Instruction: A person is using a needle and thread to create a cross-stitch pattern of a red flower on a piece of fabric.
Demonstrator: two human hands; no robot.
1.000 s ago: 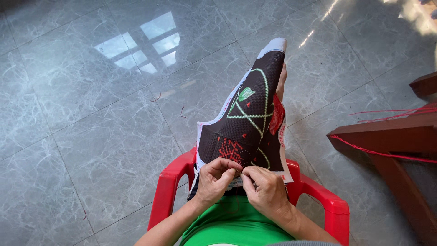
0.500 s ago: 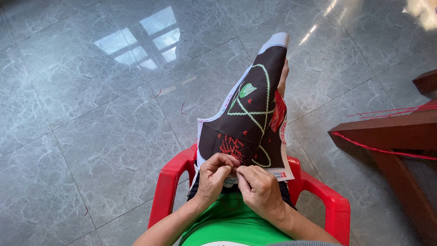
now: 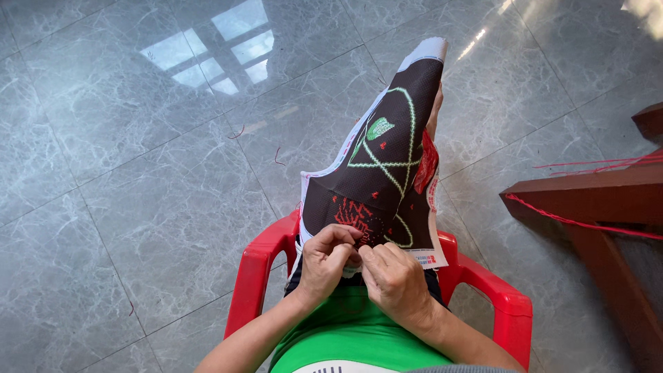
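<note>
A stitch is being worked in the red motif near the lower edge of the black embroidery cloth [image 3: 387, 173], which is draped over the person's lap and raised leg and runs from the hands up toward one o'clock, with its white-edged tip at the top of the view. The left hand [image 3: 328, 259] is curled, its fingertips pinched on the cloth's lower edge at the red patch; the right hand [image 3: 395, 280] is set against it at three o'clock, fingers bent inward and closed on the same spot. A needle or thread between the fingers cannot be made out, so what exactly is gripped besides fabric cannot be told. By judgement, the work is at the stage of a single stitch being set or drawn through, with green outlines and a green leaf already sewn higher up and the red area only partly filled. The next move would seem to call for the cloth being kept taut by one hand while a fine pull is made by the other, with care that the thread is not snagged. Both forearms come in from six o'clock, wrists close together over the green shirt [image 3: 352, 338]. The person is seated on a red plastic chair [image 3: 259, 269]; a dark wooden frame [image 3: 587, 200] strung with red thread [image 3: 552, 215] stands at three o'clock on the grey tiled floor [image 3: 138, 173].
</note>
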